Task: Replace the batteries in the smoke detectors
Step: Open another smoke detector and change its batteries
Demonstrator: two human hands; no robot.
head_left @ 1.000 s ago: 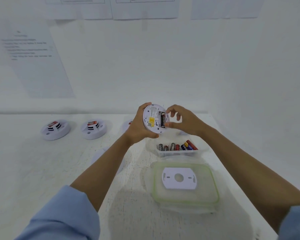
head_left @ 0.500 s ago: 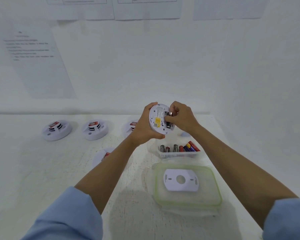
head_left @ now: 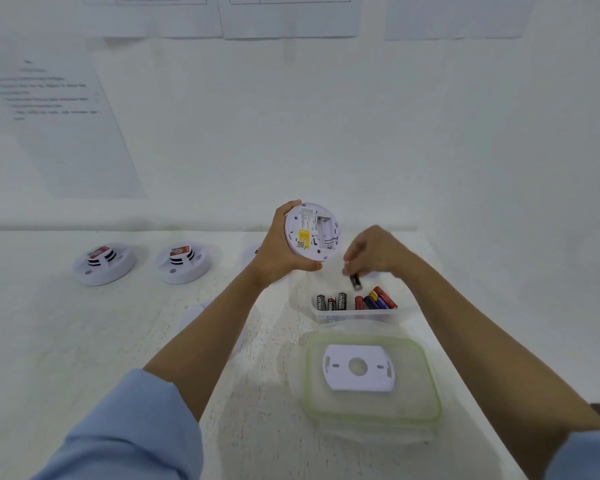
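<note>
On the speckled white table (head_left: 84, 341) sit the far-left detector (head_left: 104, 263) and the second detector (head_left: 182, 261), both round white plastic domes. The left hand (head_left: 278, 252) grips the held detector (head_left: 310, 233), a smooth disc on edge above the table, with its back toward the camera and its rectangular battery bay running up and down. The right hand (head_left: 378, 252) pinches a dark cylindrical battery (head_left: 355, 281), blurred, long axis near upright, just above the clear tub (head_left: 357, 315) of batteries.

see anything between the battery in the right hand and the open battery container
Nothing visible. The right hand pinches the battery over the open container; its lid lies apart, nearer the person.
</note>
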